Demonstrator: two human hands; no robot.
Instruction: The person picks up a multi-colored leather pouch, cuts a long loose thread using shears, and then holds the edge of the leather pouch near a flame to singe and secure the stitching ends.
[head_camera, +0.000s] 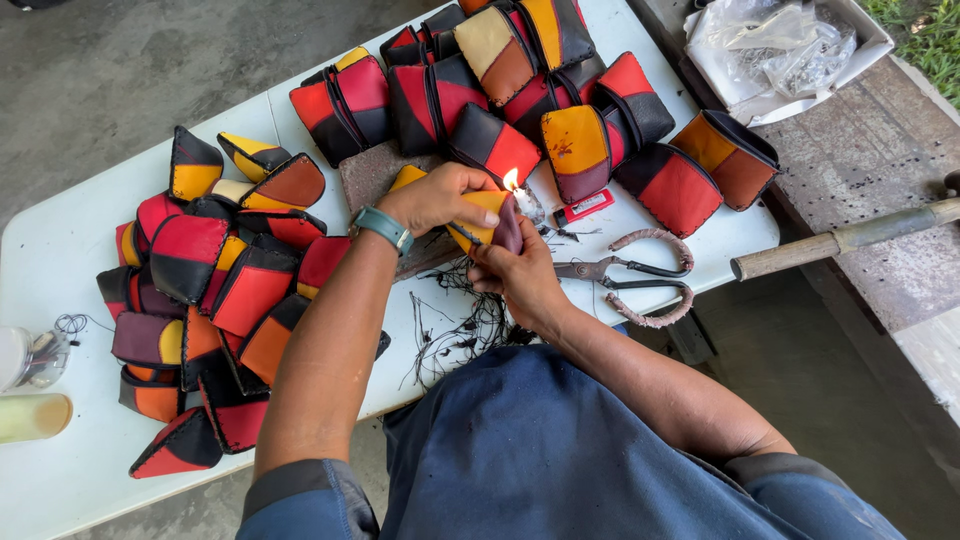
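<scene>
L hand (437, 197) & R hand (517, 272) both closed tight round one small yellow-and-maroon stitched leather pouch (487, 218), held just above the white plastic table (60, 250), its edge right by a lit candle flame (512, 179). Black thread scraps (455, 320) lie under the hands; scissors w/ cord-wrapped handles (630, 275) just R of them. Piles of red, black & orange leather pouches (215, 290) sit L and behind.

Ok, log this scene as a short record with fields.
Surface: white table
Left hand: grips yellow and maroon pouch from above
Right hand: holds pouch from below
Flame: lit candle beside the pouch
Scissors: on the table, right of the hands
Thread scraps: black, below the hands
Pouch piles: left and top
</scene>
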